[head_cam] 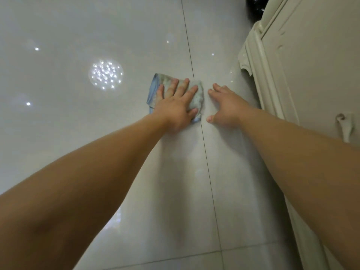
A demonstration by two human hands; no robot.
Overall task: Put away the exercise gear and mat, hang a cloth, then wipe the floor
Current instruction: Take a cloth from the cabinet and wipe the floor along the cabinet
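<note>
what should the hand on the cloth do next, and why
Probably sweep the cloth leftward over the floor. The left hand presses it flat with straight fingers, while the right hand rests on the bare tile just right of it, blocking that side.

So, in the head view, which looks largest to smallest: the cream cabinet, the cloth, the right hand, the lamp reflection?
1. cream cabinet
2. cloth and right hand: they look alike, and the left hand covers part of the cloth, so unranked
3. lamp reflection
</note>
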